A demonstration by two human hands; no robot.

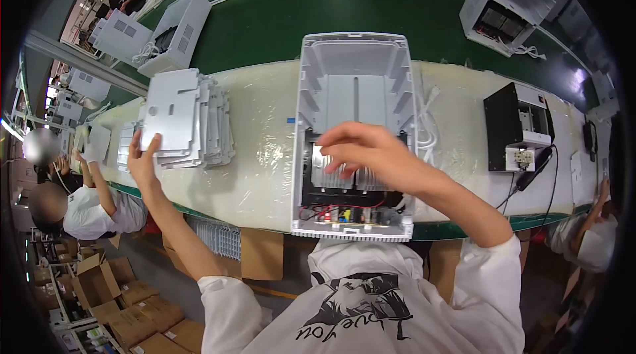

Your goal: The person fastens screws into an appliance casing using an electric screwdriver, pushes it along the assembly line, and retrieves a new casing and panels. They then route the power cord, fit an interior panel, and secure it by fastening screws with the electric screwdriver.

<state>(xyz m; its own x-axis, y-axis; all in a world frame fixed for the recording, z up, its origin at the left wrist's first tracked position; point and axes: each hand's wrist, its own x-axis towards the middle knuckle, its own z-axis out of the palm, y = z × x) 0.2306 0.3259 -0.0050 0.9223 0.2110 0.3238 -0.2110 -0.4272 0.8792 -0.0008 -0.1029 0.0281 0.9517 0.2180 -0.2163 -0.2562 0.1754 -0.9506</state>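
Just past the white T-shirt with the black print (361, 301), the open white plastic housing (354, 99) lies on the film-covered cream work surface (258, 148), its near end showing red wires and a small circuit board (351, 215). Over its ribbed silvery metal part (366, 180) I have my right hand (368, 152), fingers apart and loosely bent, gripping nothing; whether they touch the part, I can't tell. Off to the left, my left hand (147, 155) is at the near left corner of a stack of white, notched flat panels (175, 112), thumb on the top face and other fingers by the edge; how firmly they grip, I can't tell. On the right stands a black-and-white boxy device (509, 118) with a black cable. Farther out, a green belt (278, 22) carries two more white housings, left (183, 32) and right (507, 2).
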